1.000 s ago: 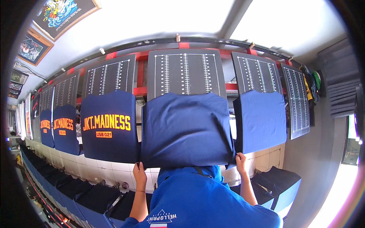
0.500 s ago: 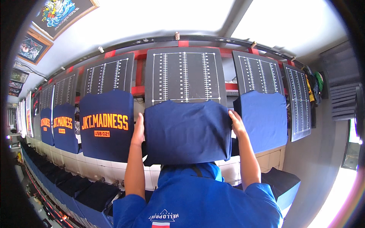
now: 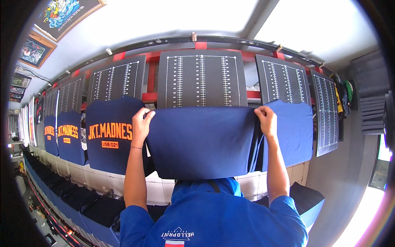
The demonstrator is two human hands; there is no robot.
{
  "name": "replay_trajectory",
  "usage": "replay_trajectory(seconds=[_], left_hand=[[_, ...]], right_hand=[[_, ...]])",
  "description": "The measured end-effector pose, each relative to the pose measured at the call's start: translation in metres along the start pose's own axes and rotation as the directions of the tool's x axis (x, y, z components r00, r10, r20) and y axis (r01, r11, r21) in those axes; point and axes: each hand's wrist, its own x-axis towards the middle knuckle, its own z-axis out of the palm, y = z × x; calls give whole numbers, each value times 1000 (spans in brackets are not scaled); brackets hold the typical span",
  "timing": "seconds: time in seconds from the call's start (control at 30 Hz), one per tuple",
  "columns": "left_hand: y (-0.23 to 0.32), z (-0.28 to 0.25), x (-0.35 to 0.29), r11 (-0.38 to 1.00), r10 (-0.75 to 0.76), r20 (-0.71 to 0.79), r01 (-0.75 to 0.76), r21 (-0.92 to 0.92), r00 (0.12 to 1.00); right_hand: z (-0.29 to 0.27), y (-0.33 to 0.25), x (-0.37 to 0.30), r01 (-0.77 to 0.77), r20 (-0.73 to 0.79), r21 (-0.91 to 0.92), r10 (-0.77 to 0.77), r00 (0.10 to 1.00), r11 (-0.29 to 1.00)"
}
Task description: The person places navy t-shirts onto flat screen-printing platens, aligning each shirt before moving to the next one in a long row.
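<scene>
A plain navy T-shirt [image 3: 199, 142] covers the lower part of the dark printing board [image 3: 201, 82] in front of me. Its upper edge runs nearly straight between my two hands. At its upper left corner, my left hand [image 3: 142, 121] pinches the cloth between thumb and fingers. The upper right corner is pinched the same way by my right hand [image 3: 266, 120]. Loose folds hang at the shirt's right side, below that hand. White ruler-like scales mark the exposed part of the board.
Left of me, a navy shirt with orange lettering [image 3: 111, 152] sits on a neighbouring board, with more printed ones beyond. A plain navy shirt [image 3: 288, 136] covers the board to my right. A red frame [image 3: 151, 76] carries the boards. Dark shirts [image 3: 98, 212] line another row behind.
Both hands have gone from the shirt's sides to pinching its upper corners. The upper edge, curved with a neckline before, is now pulled straight and wider.
</scene>
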Motion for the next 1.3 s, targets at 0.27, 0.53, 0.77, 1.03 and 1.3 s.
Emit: replay_trajectory(seconds=[0.27,0.53,0.77,1.03,1.3], left_hand=[[-28,23,28,961,-35,-1,34,274,999],[-5,47,27,818,334,21,-301,491,942],[8,86,-7,748,445,-132,-287,599,886],[12,67,-96,855,357,-140,-263,447,923],[-3,26,-210,946,8,-307,93,311,952]], right_hand=[[53,33,33,104,-36,-130,-110,993,986],[57,1,26,264,98,-332,-245,964,906],[82,13,-5,405,-42,-364,-449,893,839],[68,41,-88,359,-179,-305,-424,888,882],[59,20,-117,348,-70,-217,-370,926,912]])
